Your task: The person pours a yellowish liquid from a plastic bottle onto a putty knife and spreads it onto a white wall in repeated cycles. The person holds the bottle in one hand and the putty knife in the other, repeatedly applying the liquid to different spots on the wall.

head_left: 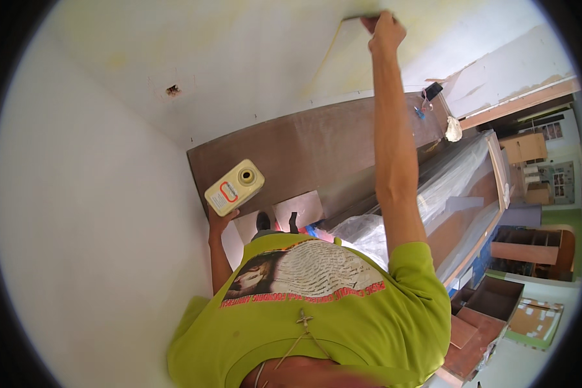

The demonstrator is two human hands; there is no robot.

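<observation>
My left hand (220,220) is closed on the lower end of a cream rectangular can (247,189) with a round, dark-centred fitting on top and a red-outlined label. Stretched far up ahead, my right hand (388,32) grips a flat scraper (361,17), its thin edge against the white wall (252,52). From the scraper's left end a narrow yellowish line runs down the wall. My right fingers partly hide the tool's handle.
A brown panel (304,139) stands along the wall's foot. Right of it, clear plastic sheeting (459,171) drapes a long wooden piece. A small hole (173,90) marks the wall at left. Boards and an open drawer (495,297) lie at the right.
</observation>
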